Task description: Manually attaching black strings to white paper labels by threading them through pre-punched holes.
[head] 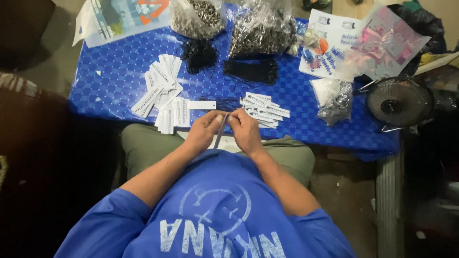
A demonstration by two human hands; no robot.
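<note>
In the middle of the frame the left hand (204, 130) and the right hand (245, 130) pinch one narrow tag (221, 130) between closed fingers, above the lap; a larger heap of tags (162, 91) lies left of centre on the blue worktop (114, 71), a smaller pile (263, 109) just right (which one is finished, I cannot tell); black cords (251, 70) wait above.

Blue checked table (114, 81) — dim floor (349, 191)

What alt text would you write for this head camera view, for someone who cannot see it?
Seen from above, a seated person's left hand and right hand pinch a narrow tag between them. Ahead, a blue checked table holds piles of white tags, black cord bundles and clear bags of small metal parts.
</note>
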